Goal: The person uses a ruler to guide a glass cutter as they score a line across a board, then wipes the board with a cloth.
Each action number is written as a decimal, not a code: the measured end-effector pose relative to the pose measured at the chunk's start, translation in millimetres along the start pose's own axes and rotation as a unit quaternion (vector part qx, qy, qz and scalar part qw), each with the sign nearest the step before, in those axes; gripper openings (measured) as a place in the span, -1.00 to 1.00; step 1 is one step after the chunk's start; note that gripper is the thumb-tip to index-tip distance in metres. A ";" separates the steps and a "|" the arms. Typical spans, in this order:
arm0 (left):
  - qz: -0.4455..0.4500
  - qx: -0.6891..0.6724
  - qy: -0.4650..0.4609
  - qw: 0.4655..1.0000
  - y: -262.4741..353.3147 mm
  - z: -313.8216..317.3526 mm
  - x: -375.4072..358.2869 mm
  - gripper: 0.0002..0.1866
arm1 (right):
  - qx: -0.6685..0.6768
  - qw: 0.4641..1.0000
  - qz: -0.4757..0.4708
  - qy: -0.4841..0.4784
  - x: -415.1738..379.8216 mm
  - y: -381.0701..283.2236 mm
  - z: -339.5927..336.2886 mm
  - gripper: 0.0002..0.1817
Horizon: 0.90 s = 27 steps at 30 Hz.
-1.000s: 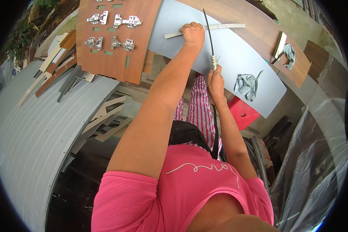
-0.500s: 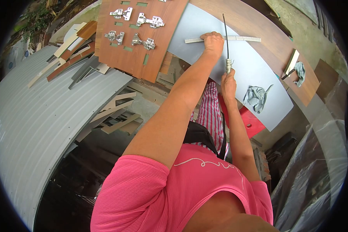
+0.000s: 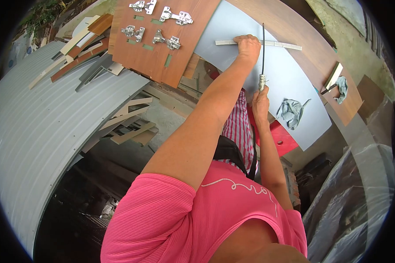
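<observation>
A pale narrow strip (image 3: 283,44) with cross lines along it lies on a light grey-blue board (image 3: 300,83). My left hand (image 3: 249,48) is closed over the strip left of its middle and presses it down. My right hand (image 3: 260,105), closer to my body, grips the wrapped handle of a saw (image 3: 263,57). Its long, thin dark blade points away from me and crosses the strip just right of my left hand. Teeth are too small to make out. A crumpled grey cloth (image 3: 292,113) rests on the board to the right of my right hand.
At the left, a brown panel (image 3: 184,37) carries several metal hinges (image 3: 175,16). A second cloth (image 3: 341,90) and a small block (image 3: 333,75) lie at the right. Wood offcuts (image 3: 85,48) sit on corrugated metal sheeting (image 3: 52,114). Below the board shows a red stool (image 3: 283,139).
The saw and my right hand have drawn back a little towards my body. My left hand keeps its hold on the strip. The whole view has shifted slightly.
</observation>
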<state>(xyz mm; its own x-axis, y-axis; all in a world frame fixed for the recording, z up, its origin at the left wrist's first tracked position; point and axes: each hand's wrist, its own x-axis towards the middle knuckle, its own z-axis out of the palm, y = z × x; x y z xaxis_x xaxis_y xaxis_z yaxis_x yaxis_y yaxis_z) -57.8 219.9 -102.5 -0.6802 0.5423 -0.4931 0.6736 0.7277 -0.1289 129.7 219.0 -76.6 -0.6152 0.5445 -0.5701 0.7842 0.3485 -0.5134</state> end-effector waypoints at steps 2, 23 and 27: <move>0.006 0.022 0.008 1.000 4.3 10.2 -9.7 -0.58 | 0.007 1.000 0.010 -0.006 -6.9 8.4 4.1 -0.72; 0.006 0.051 0.090 0.995 4.5 15.1 -4.1 -0.80 | -0.016 1.000 -0.013 0.001 36.2 -9.0 -13.4 -0.72; 0.008 0.056 0.056 0.997 4.9 15.1 -6.9 -0.78 | 0.016 1.000 0.008 -0.002 -18.4 22.9 -3.3 -0.73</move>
<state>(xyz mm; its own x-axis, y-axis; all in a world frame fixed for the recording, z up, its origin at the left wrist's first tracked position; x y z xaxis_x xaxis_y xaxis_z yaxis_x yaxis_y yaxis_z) -45.5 213.4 -112.7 -0.6927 0.6015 -0.3979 0.7086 0.6703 -0.2202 159.3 219.5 -75.8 -0.6026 0.5463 -0.5817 0.7913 0.3149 -0.5241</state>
